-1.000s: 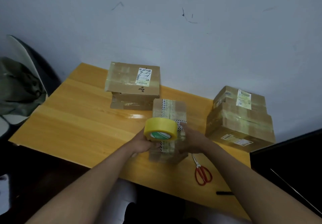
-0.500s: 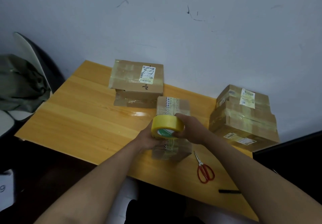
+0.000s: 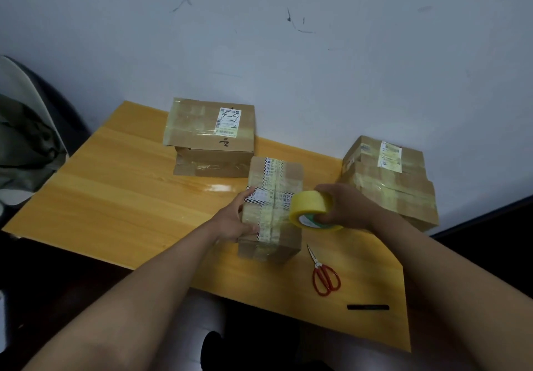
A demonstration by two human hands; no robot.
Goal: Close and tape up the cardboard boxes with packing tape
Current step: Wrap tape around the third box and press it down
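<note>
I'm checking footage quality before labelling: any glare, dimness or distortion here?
Head view: dim overall; a glare patch on the table beside the middle box; wide-angle bending at the edges; the tape roll in the right hand stays readable.

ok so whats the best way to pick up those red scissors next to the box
Grip the red-handled scissors by the red loops, coming from the near edge of the yellow wooden table. They lie flat and closed, blades pointing away toward the taped cardboard box, so the loops face the person. The right hand is nearest, but it holds the yellow tape roll.
</note>
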